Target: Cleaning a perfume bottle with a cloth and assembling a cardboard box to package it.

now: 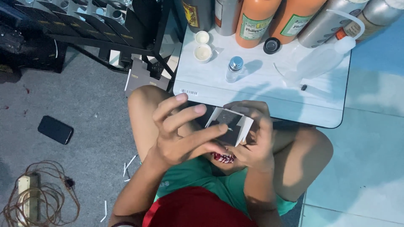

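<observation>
- Left hand has its fingers spread, fingertips pressing the flap of a small dark cardboard box with a white inside
- Right hand is wrapped around the box from the other side
- The box is held above the person's lap, just before the edge of a low white table
- A small glass bottle with a silver cap stands on the table
</observation>
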